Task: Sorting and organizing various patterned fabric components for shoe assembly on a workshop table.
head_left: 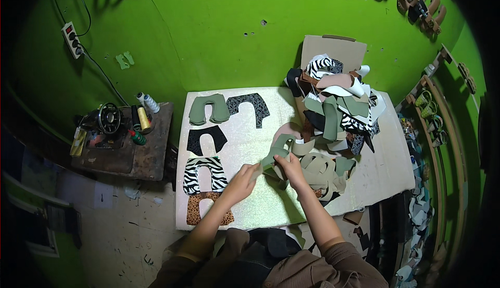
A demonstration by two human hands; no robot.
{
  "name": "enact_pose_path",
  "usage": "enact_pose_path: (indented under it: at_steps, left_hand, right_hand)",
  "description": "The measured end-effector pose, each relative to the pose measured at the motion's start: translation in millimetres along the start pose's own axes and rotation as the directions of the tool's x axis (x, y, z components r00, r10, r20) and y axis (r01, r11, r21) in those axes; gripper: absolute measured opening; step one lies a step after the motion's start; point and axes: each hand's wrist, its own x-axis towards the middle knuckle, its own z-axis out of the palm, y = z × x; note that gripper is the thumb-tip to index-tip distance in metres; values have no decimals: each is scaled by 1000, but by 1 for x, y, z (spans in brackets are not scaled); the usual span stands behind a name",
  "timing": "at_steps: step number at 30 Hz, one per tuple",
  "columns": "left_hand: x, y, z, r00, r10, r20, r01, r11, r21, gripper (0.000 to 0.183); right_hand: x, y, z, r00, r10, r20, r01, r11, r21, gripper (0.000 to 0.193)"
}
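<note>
Above the middle of the table, my right hand point(291, 170) grips a green curved cut piece point(282, 144), thumb on top. My left hand point(241, 184) has its fingers pinched at the near left end of the same material; exactly what lies between those fingertips is hard to make out. To the left lie U-shaped cut pieces: a green stack point(198, 112), a grey-black patterned one point(259, 106), a black one point(216, 138), a zebra-striped one point(191, 177) and a leopard-print one point(194, 211). Right of my right hand spreads a pile of beige and olive pieces point(324, 172).
A tall mixed heap of scraps point(331, 112) spills from a cardboard box point(333, 49) at the back right. Beyond the table's left edge stands a sewing machine point(108, 119) with thread spools point(144, 118). A wooden rack point(441, 147) with sandals runs along the right.
</note>
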Motion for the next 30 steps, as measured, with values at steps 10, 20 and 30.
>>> enact_pose_path:
  at_steps: [10,20,30]
  left_hand:
    - [9,-22,-37,854,-499,148,351,343,-871,37]
    - [16,-27,-60,863,-502,-56,433,792,-430,37]
    - [8,-28,-72,727,-636,259,576,361,-733,45]
  right_hand:
    - [-2,33,-10,913,130,388,142,788,-599,27]
    - [74,-9,-19,846,-462,266,282,-36,-959,38]
    - [90,-41,-29,891,-85,445,436,432,-790,41]
